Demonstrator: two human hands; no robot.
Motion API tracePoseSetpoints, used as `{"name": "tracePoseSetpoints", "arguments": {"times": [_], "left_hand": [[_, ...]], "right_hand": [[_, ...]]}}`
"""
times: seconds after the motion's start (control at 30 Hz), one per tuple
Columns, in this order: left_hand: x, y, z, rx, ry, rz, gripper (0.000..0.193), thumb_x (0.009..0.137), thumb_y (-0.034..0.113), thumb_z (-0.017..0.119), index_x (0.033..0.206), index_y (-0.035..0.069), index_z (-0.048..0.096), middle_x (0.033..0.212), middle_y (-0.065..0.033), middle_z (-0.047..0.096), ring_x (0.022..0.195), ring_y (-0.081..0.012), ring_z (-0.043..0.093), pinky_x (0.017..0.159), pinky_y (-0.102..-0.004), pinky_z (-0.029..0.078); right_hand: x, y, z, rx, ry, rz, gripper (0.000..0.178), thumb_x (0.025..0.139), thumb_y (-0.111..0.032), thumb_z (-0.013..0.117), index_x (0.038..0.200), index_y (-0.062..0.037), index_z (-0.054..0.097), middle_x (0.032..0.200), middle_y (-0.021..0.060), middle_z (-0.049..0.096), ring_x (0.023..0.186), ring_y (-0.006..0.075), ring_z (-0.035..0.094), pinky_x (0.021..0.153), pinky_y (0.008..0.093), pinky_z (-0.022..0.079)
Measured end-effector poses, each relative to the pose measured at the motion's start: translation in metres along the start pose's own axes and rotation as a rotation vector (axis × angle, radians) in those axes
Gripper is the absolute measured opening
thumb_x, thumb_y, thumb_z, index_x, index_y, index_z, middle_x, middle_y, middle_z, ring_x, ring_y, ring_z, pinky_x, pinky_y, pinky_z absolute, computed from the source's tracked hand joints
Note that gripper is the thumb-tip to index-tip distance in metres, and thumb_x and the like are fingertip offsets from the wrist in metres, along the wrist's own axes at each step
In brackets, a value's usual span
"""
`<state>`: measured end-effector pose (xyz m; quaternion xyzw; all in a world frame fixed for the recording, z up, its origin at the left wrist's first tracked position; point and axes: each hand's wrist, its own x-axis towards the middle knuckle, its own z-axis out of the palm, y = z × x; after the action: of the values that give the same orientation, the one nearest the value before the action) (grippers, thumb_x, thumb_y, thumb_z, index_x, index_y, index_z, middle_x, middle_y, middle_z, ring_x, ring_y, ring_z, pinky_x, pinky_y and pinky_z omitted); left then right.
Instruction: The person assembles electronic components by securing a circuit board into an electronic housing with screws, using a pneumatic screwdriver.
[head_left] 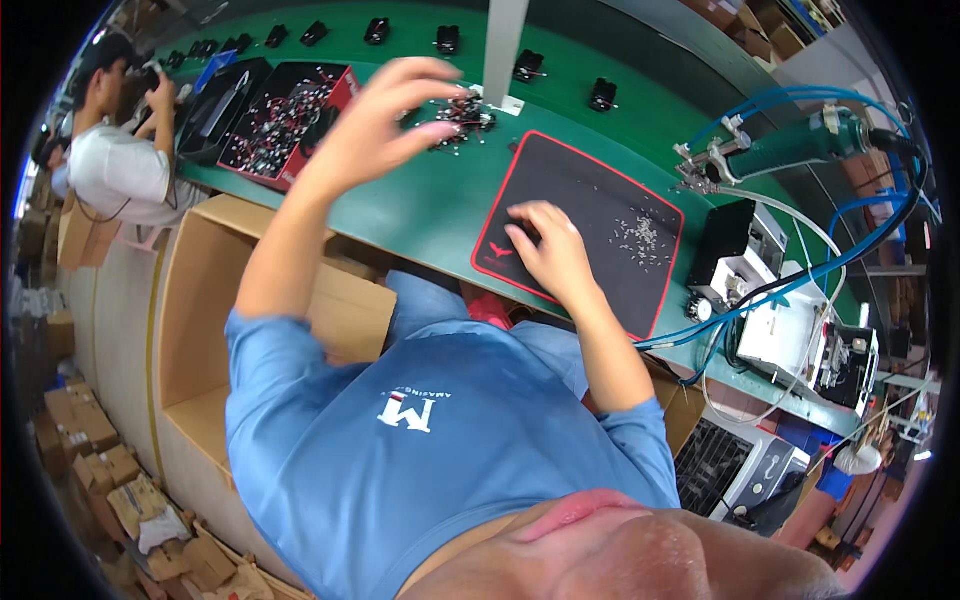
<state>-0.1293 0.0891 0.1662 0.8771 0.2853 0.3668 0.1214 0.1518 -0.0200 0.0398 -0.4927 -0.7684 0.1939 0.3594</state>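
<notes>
My left hand (395,115) is raised over the green bench (420,205), fingers spread and curled, with its fingertips at a pile of small black and silver parts (462,118). Nothing is visibly held in it. On a black mat with a red border (600,200) my right hand (550,250) lies palm down. Its fingers are closed over a small black part (521,237) that is mostly hidden under them. Several tiny screws (640,235) lie scattered on the mat to the right of that hand.
A red tray (340,88) of small parts and a black tray (215,100) stand at the left. Black parts (603,95) ride a green belt behind. A white post (503,50), a green air screwdriver (800,142) on blue hoses, a white machine (790,325) and a cardboard box (200,290) surround me. A co-worker (120,165) sits far left.
</notes>
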Motion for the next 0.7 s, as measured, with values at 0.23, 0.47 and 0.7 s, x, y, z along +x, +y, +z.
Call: {"name": "tracePoseSetpoints", "arguments": {"times": [0.23,0.47,0.7], "left_hand": [[-0.289,-0.031,-0.111,0.086,0.585,-0.869,0.029,0.094,0.009,0.072,0.121,0.002,0.065,0.102,-0.0090,0.067,0.096,-0.0209,0.066,0.089,-0.0318,0.054],[-0.485,-0.040,-0.091,0.078,-0.548,-1.545,0.045,0.085,0.032,0.082,0.112,-0.002,0.071,0.112,-0.0222,0.074,0.103,-0.0346,0.071,0.090,-0.0432,0.055],[-0.517,-0.085,-0.042,0.121,-0.402,-1.489,0.061,0.083,0.029,0.083,0.131,-0.001,0.063,0.123,-0.0244,0.070,0.115,-0.0390,0.067,0.100,-0.0444,0.053]], "right_hand": [[0.110,0.000,0.078,-0.177,0.089,-0.241,0.025,0.082,-0.009,0.076,0.106,-0.0085,0.069,0.106,0.0072,0.066,0.098,0.0300,0.067,0.081,0.0424,0.058],[0.154,0.004,0.118,-0.647,-0.190,-0.416,0.014,0.088,-0.009,0.058,0.097,-0.0065,0.068,0.102,0.0103,0.071,0.100,0.0304,0.068,0.081,0.0438,0.059],[0.159,-0.009,0.105,-0.077,-0.065,-0.226,0.028,0.089,-0.010,0.072,0.117,-0.0095,0.073,0.108,0.0119,0.074,0.094,0.0307,0.071,0.087,0.0412,0.056]]}}
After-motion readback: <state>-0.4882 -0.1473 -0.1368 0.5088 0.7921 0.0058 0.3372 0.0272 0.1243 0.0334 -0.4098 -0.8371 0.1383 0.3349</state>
